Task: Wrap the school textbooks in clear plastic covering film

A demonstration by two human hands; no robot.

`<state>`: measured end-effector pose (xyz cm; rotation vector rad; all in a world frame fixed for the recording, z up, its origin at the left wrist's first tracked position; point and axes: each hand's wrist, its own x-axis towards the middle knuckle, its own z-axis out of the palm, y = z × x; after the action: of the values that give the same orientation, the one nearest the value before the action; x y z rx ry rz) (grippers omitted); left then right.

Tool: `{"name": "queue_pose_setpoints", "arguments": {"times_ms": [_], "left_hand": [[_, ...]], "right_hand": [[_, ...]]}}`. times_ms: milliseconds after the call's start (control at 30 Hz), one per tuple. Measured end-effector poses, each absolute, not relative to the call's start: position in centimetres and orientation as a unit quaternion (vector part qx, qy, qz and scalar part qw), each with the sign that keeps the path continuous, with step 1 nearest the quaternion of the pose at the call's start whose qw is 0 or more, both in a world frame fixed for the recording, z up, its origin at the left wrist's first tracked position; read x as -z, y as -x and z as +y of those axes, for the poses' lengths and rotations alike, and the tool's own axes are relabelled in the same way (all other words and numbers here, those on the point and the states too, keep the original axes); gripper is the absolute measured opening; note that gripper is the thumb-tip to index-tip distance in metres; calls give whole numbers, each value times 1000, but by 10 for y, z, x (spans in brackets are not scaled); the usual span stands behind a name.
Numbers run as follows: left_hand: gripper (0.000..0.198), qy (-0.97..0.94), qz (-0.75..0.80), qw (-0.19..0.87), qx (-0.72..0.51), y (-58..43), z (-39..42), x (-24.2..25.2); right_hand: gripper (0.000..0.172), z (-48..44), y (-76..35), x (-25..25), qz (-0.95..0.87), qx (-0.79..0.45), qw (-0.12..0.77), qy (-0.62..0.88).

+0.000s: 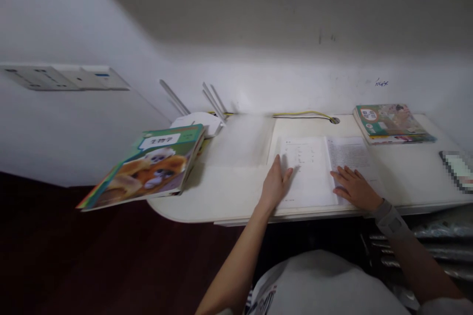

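Observation:
An open book [308, 184] with printed pages lies on the white desk in front of me. At its left edge is my left hand [274, 186], fingers extended together and thumb apart, resting against the page's side. My right hand [355, 190] lies flat on the right-hand page with its fingers spread, a band around the wrist. A translucent sheet [242, 140], perhaps plastic, is spread on the desk to the left of the book.
Textbooks with a monkey cover [148, 165] overhang the desk's left end, near a white router [201, 122] with antennas. More books [393, 123] lie at the back right, a phone [458, 171] at the right edge. A yellow cable [306, 113] runs along the wall.

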<state>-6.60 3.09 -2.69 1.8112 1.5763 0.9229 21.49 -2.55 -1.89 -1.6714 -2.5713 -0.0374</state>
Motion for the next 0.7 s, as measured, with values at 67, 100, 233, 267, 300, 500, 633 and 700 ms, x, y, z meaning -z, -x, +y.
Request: {"name": "queue_pose_setpoints", "arguments": {"times_ms": [67,100,233,267,300,500,633,700], "left_hand": [[77,-660,598,314,-328,64,34,18],[81,-644,603,344,-323,64,37,14],[80,-521,587,495,-373,69,50,-3],[77,-478,576,531,-398,72,53,-7],[73,-434,564,564,-419,74,55,-10],[41,-320,511,651,-462,85,63,-24],[32,-361,503,650,-440,83,64,-31],[33,-377,498,652,-429,81,64,-32]], "right_hand": [[55,-25,-211,19,-836,26,36,547],[56,-25,-209,19,-836,33,34,546],[58,-24,-204,20,-839,43,38,542],[58,-24,-205,21,-840,41,43,539],[58,-24,-205,22,-841,39,50,537],[57,-24,-208,28,-839,32,87,536],[55,-25,-207,27,-838,32,94,536],[56,-26,-206,27,-836,33,94,539]]}}
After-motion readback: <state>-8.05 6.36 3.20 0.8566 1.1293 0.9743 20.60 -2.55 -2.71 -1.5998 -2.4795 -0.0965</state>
